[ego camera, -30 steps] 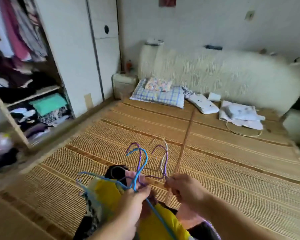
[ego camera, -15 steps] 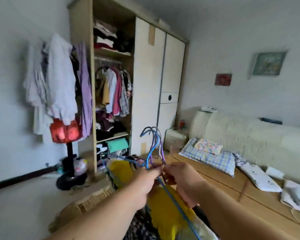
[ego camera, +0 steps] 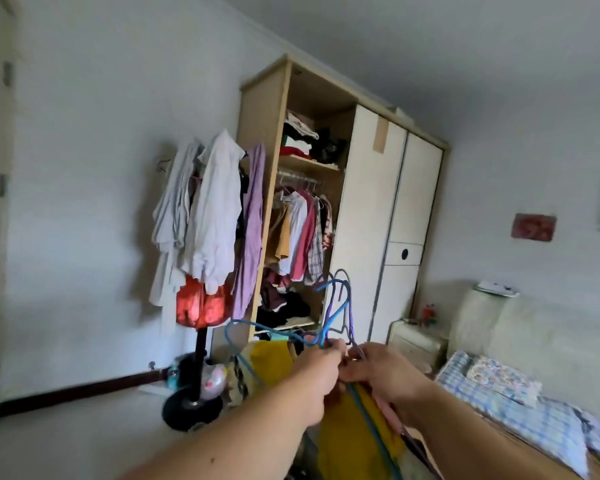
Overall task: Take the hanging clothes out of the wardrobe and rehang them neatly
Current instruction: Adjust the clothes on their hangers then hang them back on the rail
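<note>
Blue and purple hangers [ego camera: 338, 308] sit bunched in our grip, left hand [ego camera: 321, 370] and right hand [ego camera: 380, 372] both pinching them under the hooks. A yellow garment [ego camera: 340, 441] hangs below. Beyond, the open wardrobe [ego camera: 368, 220] holds shirts [ego camera: 300, 233] on its rail.

My left hand [ego camera: 317, 367] and right hand [ego camera: 381, 372] are covering the necks of the hangers [ego camera: 329, 317] where they are meeting, so I am not making out which wires each is pinching. Below the grip the yellow garment [ego camera: 347, 441] is running off the bottom edge. Right of the grip the checked pillow [ego camera: 534, 420] is smearing into blur.
</note>
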A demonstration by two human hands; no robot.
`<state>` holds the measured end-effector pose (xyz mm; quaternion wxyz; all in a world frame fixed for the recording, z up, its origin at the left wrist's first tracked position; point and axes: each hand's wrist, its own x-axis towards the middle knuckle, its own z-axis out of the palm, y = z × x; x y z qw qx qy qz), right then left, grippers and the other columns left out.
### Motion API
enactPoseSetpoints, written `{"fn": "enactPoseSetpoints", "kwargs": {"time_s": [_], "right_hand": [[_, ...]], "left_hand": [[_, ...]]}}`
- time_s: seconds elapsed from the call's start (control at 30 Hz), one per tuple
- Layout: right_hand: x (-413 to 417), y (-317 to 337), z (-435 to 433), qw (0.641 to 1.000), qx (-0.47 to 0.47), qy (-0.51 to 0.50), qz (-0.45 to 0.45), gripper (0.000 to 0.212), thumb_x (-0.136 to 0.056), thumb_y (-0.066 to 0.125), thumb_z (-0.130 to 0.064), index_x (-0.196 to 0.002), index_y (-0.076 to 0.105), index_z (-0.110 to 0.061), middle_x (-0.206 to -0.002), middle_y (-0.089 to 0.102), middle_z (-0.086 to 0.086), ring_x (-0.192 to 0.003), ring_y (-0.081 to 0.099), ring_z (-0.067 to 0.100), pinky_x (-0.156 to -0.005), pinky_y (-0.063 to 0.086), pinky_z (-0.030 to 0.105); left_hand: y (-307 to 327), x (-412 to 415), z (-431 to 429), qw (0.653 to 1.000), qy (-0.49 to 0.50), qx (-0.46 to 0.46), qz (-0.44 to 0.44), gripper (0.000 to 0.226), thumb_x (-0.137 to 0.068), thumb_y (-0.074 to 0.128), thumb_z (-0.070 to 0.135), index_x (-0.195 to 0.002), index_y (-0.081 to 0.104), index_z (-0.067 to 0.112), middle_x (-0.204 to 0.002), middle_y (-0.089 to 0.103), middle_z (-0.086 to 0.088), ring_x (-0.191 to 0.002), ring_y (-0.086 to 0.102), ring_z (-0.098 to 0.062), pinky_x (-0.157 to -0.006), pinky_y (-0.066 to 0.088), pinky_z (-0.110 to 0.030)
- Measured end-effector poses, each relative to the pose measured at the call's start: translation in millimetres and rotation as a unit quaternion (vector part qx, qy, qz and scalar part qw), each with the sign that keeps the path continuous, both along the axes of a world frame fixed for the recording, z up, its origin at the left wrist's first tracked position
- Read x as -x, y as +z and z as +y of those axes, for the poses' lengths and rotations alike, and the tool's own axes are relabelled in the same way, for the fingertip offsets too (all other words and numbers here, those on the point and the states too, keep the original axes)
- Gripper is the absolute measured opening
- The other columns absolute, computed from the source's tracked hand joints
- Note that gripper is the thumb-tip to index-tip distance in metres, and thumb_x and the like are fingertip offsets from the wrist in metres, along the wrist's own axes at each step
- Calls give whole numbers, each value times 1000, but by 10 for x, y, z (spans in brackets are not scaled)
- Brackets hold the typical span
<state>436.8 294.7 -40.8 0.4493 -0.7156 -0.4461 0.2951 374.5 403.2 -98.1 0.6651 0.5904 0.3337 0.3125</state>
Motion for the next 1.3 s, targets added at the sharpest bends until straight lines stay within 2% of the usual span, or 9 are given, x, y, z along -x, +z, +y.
{"fn": "enactPoseSetpoints", "kwargs": {"time_s": [0.13,0.23,0.4,0.5,0.63,0.87,0.97,1.13,1.3], "right_hand": [[135,19,730,999,0,-38,20,8,-76,71,0,-75,63,0,-71,70,18,-62,66,29,-64,54,34],[173,56,1260,998,-10,-64,29,12,-77,72,2,-82,61,0,-76,70,23,-70,65,33,-73,57,43],[163,210,2012,999,5,-38,21,24,-76,73,-4,-96,60,-3,-83,73,18,-80,69,30,-83,56,42],[119,266,2450,1000,-10,6,23,18,-80,68,-1,-95,58,-2,-86,72,19,-81,68,29,-85,54,40],[-45,204,3103,993,-44,23,106,12,-88,60,-2,-97,56,5,-78,65,20,-67,63,23,-62,53,28],[-539,110,4436,987,-66,11,144,9,-79,66,3,-85,60,6,-74,64,22,-68,61,28,-66,51,33],[-688,227,4936,986,-52,28,154,7,-84,60,8,-90,59,5,-70,64,18,-63,61,25,-59,52,29],[-851,369,5681,982,-57,42,175,8,-86,55,11,-84,60,5,-78,63,24,-55,58,21,-53,52,25],[-1013,315,6389,979,-90,15,183,13,-85,54,12,-79,58,1,-82,61,24,-61,59,22,-62,52,27]], "left_hand": [[336,583,716,984,-94,-66,133,47,-85,54,61,-107,63,21,-97,67,-2,-81,65,-18,-74,49,-30],[711,964,1343,936,-15,-290,201,30,-90,55,49,-92,62,19,-90,64,-1,-81,62,-17,-73,46,-28],[1091,854,2161,877,-54,-432,203,44,-91,58,39,-131,54,23,-130,57,4,-114,55,-13,-94,44,-26],[1174,625,2522,870,-51,-455,182,29,-94,56,36,-118,58,22,-113,61,6,-94,56,-8,-79,44,-22],[1083,304,3081,875,39,-454,167,10,-99,44,31,-95,44,22,-89,54,4,-62,43,-2,-49,27,-18],[884,-215,4432,938,120,-315,83,16,-97,39,20,-110,48,15,-97,65,-3,-81,61,-21,-65,49,-28],[1001,-373,4969,973,71,-212,61,21,-89,42,24,-88,61,15,-90,70,-11,-83,67,-29,-75,56,-40],[1191,-552,5749,975,-6,-219,30,32,-93,35,10,-71,57,17,-49,59,6,-38,48,1,-42,39,-16],[1084,-879,6554,967,-59,-246,-26,23,-85,42,23,-88,64,24,-76,52,-9,-69,46,-23,-62,38,-37]]}}
